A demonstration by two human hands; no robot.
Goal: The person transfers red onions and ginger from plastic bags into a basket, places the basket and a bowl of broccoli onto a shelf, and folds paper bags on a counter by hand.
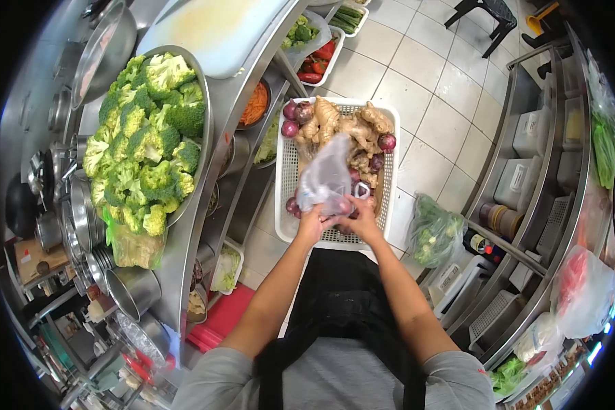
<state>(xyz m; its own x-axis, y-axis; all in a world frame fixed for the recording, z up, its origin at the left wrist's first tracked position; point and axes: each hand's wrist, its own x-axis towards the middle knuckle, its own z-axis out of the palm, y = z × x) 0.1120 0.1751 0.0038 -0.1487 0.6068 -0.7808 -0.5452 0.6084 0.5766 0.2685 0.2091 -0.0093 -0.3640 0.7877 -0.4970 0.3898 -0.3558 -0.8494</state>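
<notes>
Both of my hands are at a clear plastic bag [326,167] above a white slotted basket [280,205]. My left hand [314,224] is closed on the bag's near left edge. My right hand [361,217] pinches the bag on its other side, where a round purple shape shows by the fingers. In the basket lie knobbly ginger roots [326,117] and several red onions [387,142]. The bag hides part of the ginger and onions beneath it.
On the steel counter at left stands a large bowl of broccoli florets [147,140] beside a white cutting board [205,27]. A crate of red peppers [318,67] sits farther off. Steel shelving [519,225] and a bagged green vegetable [434,232] are at right.
</notes>
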